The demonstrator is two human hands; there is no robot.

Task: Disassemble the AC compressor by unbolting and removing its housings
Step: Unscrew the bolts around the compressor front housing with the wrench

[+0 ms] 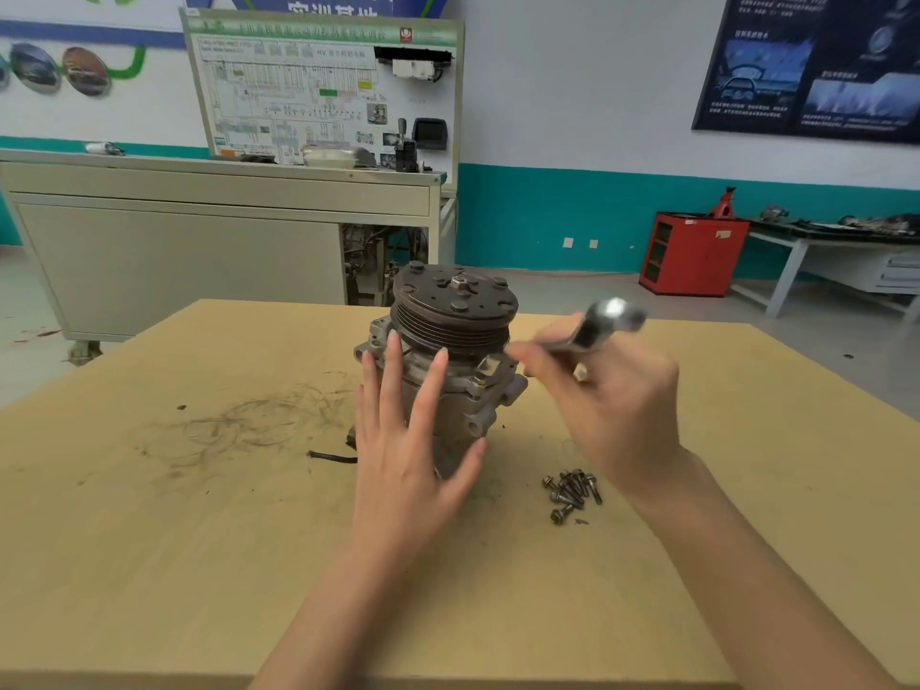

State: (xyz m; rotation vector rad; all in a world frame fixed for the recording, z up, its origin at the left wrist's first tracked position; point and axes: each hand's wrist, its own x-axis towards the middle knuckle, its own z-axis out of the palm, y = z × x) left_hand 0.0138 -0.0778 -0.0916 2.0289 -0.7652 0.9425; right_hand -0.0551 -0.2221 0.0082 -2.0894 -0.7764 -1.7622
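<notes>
Right grip [617, 405] wrapped round wrench [597, 326]; left grip [413, 440] flat, fingers straight, against compressor [453, 311] standing pulley-up on bench [199, 540]. Unclamped: wrench torque may tip it onto loose bolts [572, 493]

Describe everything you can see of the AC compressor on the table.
The compressor stands upright on the tan table, dull grey cast metal with bolt lugs around its body. On top sits a dark grooved pulley with a brownish clutch plate and a centre nut. The left hand lies flat against its near side, fingers straight. The right hand holds a blurred shiny tool close beside the pulley; contact cannot be told.
</notes>
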